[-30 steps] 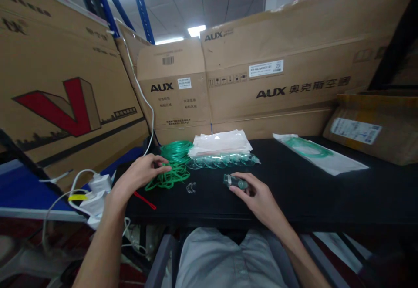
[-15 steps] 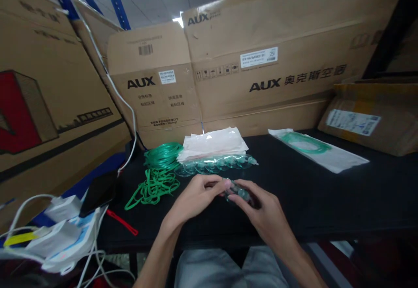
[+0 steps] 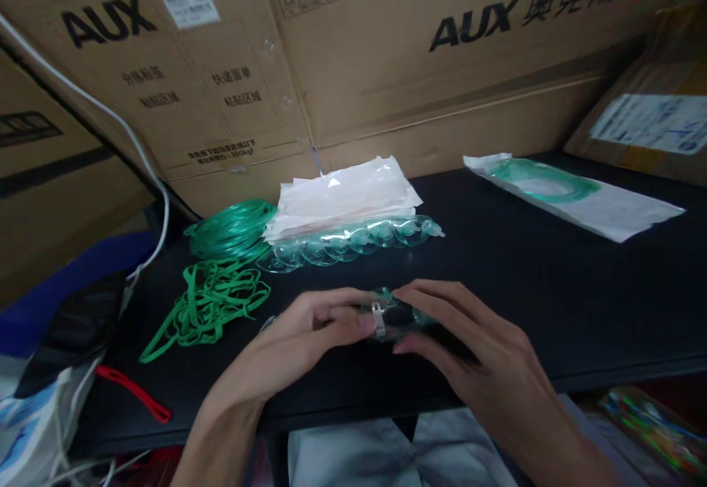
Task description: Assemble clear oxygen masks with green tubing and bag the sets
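Note:
Between my hands, above the near part of the black table, is a clear green-tinted oxygen mask [image 3: 391,317] with a pale metal nose strip. My left hand [image 3: 314,328] pinches its left end, the thumb pressing by the strip. My right hand [image 3: 469,332] curls round its right side, thumb below and fingers above, hiding part of it. Beyond them lies a row of similar clear masks [image 3: 353,240], overlapping one another. Behind that row is a stack of white pouches [image 3: 347,196]. Coiled green tubing [image 3: 232,229] and a tangle of green elastic straps [image 3: 207,306] lie to the left.
A white pouch [image 3: 624,207] with coiled green tubing [image 3: 544,181] lies back right. Cardboard boxes [image 3: 375,118] stand along the table's far side. At left are a red strap [image 3: 135,393], a black phone-like object [image 3: 77,325] and a white cable [image 3: 118,115].
My view has tipped down and closer to the table. The mask has turned in my hands so its metal strip shows, and my right-hand fingers have spread wider over it.

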The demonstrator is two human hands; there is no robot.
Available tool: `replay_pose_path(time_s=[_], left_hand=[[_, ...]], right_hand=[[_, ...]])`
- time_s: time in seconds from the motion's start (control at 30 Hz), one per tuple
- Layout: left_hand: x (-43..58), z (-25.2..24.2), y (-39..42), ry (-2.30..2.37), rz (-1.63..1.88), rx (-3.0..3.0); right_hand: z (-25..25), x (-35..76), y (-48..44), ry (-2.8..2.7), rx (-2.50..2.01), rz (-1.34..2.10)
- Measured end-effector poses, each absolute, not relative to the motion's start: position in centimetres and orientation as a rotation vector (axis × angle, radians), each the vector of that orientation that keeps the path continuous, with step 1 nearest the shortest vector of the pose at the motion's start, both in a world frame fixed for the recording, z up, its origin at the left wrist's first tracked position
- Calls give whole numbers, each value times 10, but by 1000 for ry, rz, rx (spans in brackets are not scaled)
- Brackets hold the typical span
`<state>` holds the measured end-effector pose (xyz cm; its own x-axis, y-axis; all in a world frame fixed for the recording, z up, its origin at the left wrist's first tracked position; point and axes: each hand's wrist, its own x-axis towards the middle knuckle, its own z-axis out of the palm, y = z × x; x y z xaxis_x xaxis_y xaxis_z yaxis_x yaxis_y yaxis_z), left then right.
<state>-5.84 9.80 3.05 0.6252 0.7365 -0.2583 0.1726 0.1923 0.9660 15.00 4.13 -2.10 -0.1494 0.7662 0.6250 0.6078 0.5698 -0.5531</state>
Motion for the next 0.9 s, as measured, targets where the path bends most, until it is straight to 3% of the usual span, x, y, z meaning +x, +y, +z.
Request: replay_pose_path(time_s=[0.3,0.9], left_hand=[[-54,27,97,874,548,1429],[-38,19,86,958,683,1674]], right_hand=[[-15,152,44,-1690,-1120,393],[-12,151,42,-1660,-1208,355]])
